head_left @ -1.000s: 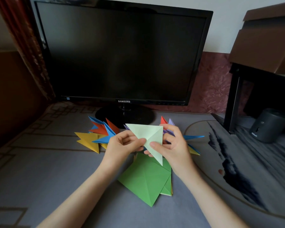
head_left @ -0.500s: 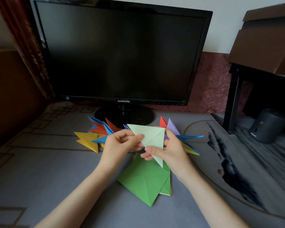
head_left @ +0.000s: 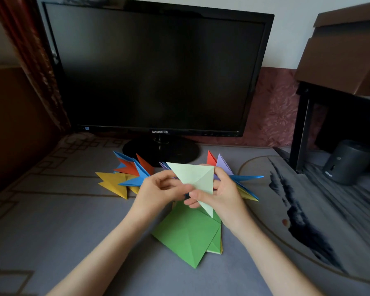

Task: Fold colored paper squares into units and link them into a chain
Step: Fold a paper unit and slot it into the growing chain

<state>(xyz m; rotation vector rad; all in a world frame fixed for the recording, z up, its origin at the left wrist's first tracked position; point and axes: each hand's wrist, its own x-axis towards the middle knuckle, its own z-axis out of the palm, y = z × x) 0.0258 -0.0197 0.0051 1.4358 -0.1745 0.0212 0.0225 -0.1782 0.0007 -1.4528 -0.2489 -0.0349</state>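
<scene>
Only one camera is on me, worn on my head. It faces forward and tips down along my forearms to the grey table mat (head_left: 51, 221). The wide lens sits close. My left hand (head_left: 158, 189) and right hand (head_left: 224, 195) meet mid-frame, both pinching the pale green paper (head_left: 192, 176). The monitor (head_left: 154, 71) stands straight ahead and fills the upper half of the view.

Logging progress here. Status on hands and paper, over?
Left hand and right hand pinch pale green triangle above green stack. Colored units behind. Nothing blocking.
</scene>
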